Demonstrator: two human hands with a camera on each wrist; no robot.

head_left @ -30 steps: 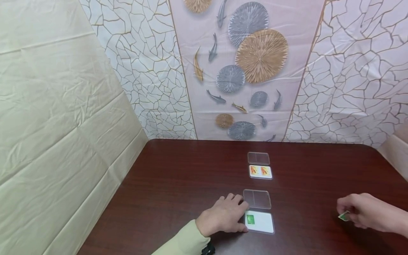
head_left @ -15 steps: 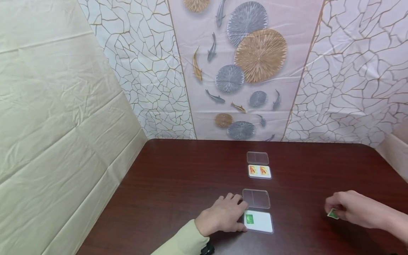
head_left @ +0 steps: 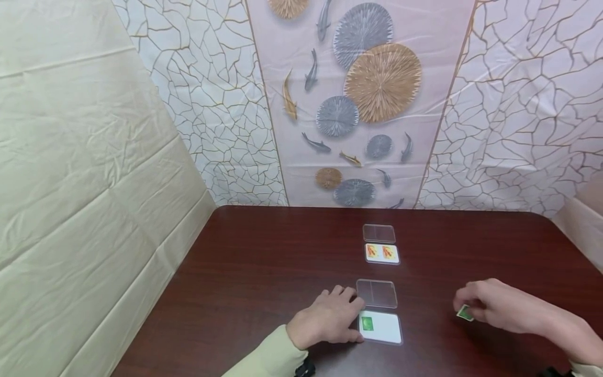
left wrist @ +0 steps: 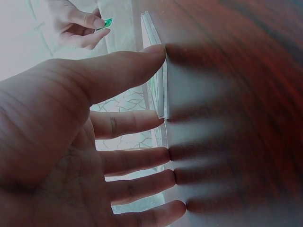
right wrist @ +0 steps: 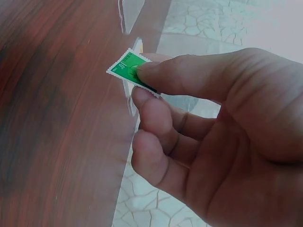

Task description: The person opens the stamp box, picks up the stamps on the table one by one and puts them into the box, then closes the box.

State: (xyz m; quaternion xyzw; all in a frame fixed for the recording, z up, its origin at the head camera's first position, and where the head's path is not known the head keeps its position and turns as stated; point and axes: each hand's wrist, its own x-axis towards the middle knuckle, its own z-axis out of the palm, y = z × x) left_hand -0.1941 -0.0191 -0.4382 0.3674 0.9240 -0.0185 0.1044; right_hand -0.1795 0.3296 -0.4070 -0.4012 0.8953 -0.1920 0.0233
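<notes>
A green postage stamp with a perforated white edge (right wrist: pixel 124 67) is pinched between thumb and fingers of my right hand (head_left: pixel 499 306), held above the right part of the table. My left hand (head_left: pixel 324 320) is spread, its fingertips resting on the table and its thumb and index finger at the left edge of a clear flat case (head_left: pixel 388 341). Inside that case lies a white card (head_left: pixel 388 327), with one green stamp (head_left: pixel 367 323) on its left half. A clear lid (head_left: pixel 379 294) lies just beyond, partly behind the left fingers.
Farther back, another clear case holds a white card with two orange-and-yellow stamps (head_left: pixel 389 253). Behind it lies a second clear lid (head_left: pixel 379 233). The dark red-brown table (head_left: pixel 264 262) meets a patterned cloth (head_left: pixel 358 131) at its back edge, with cream cloth (head_left: pixel 94 183) along the left.
My right hand has moved left across the table toward the near case, carrying the green stamp. My left hand has stayed beside the case.
</notes>
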